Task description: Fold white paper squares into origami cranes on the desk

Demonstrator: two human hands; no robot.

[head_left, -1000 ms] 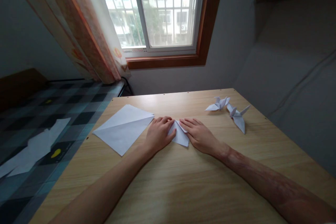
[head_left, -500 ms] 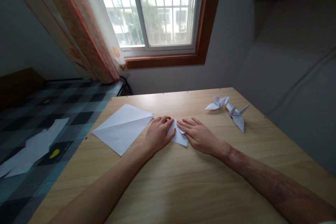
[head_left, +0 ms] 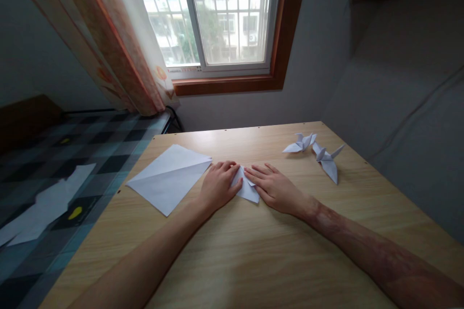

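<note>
A small folded piece of white paper (head_left: 247, 193) lies flat on the wooden table (head_left: 246, 256), between my two hands. My left hand (head_left: 220, 182) rests on its left side, the thumb pressing on the paper and the fingers curled over its upper left edge. On the right, my right hand (head_left: 277, 187) lies with fingers stretched out, the tips pressing on the paper's right fold. Parts of the paper are hidden beneath the fingers of both hands.
Left of my hands lies a larger white paper square (head_left: 170, 178) with a diagonal crease. Two folded paper cranes (head_left: 300, 143) stand at the back right of the table. White paper scraps (head_left: 54, 205) lie on a checked bed (head_left: 119, 140) at the left.
</note>
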